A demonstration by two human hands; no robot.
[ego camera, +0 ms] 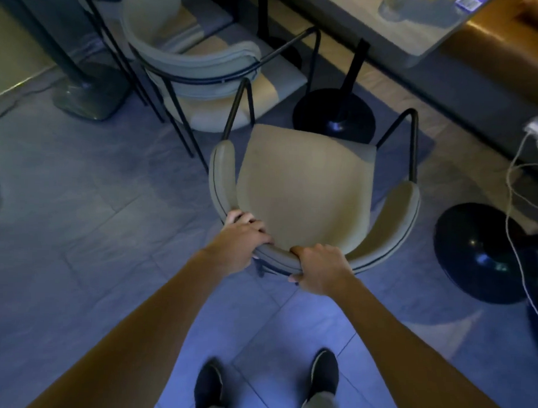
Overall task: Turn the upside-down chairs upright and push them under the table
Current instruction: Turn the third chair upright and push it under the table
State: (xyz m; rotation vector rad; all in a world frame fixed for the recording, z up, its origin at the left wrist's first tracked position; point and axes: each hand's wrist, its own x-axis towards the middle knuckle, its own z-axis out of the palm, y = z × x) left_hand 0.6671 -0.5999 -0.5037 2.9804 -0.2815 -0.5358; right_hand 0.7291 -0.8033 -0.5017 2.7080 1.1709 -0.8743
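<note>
- The chair (305,189) you're working on is right in your hands. Its beige seat faces up at you and the curved backrest (278,258) sits under your knuckles.
- Your left hand (242,239) is wrapped over the left part of the back rail, and your right hand (320,266) is clamped on just beside it with the thumb tucked underneath. Both are firmly grasping the backrest, with a short stretch of rail showing between them.
- The black hoop legs (239,105) poke out past the far edge of the seat, away from your grip. To me that means the chair is tipped back toward you and not flat on its feet yet, but I can't see any foot touching the tiled floor (79,197).
- So I'd call the flip basically done. You're at the set-it-down part, and the push is what's left.
- The table (419,41) is ahead of your grip and off to the right. Its round black pedestal base (335,114) is just beyond the seat's front edge.
- For the next move, drop the front legs, square up, then shove straight forward so the hoops pass either side of that pedestal.
- Ahead and left of your left hand there's a second chair (190,63) close by, so keep the left hoop off it.
- Out past your right hand there's another round base (485,251) with a white cable (517,188) trailing across it. Don't swing wide that way.
</note>
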